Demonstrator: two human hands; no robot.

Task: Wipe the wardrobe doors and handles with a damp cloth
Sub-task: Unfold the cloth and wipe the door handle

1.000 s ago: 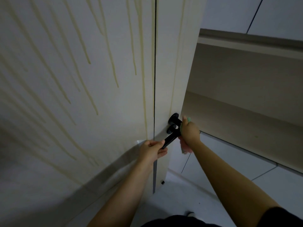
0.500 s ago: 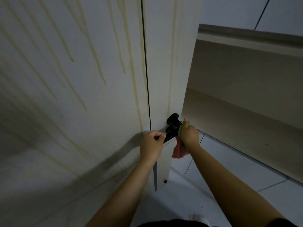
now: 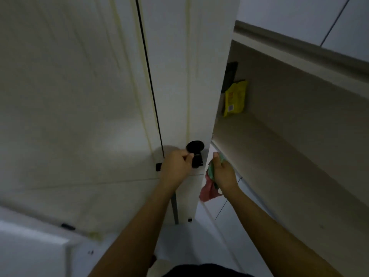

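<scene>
Two white wardrobe doors fill the view, both streaked with yellowish drips. The right door point(image 3: 179, 76) stands ajar and carries a black handle point(image 3: 195, 154) near its free edge. My left hand point(image 3: 175, 166) is closed on the lower part of that handle. My right hand point(image 3: 223, 172) is just right of the door's edge, off the handle, and grips a bunched pink and green cloth point(image 3: 209, 188) that hangs down below the fist. The left door point(image 3: 69, 96) is shut.
Inside the open wardrobe a beige shelf point(image 3: 279, 156) runs to the right, with a yellow packet point(image 3: 234, 97) and a dark object behind the door's edge. Pale floor tiles point(image 3: 219, 226) lie below. A small black catch point(image 3: 158, 166) sits at the left door's edge.
My right hand with the cloth has come off the handle and moved right past the door's edge. The door has swung wider, showing the yellow packet. My left hand stays on the handle.
</scene>
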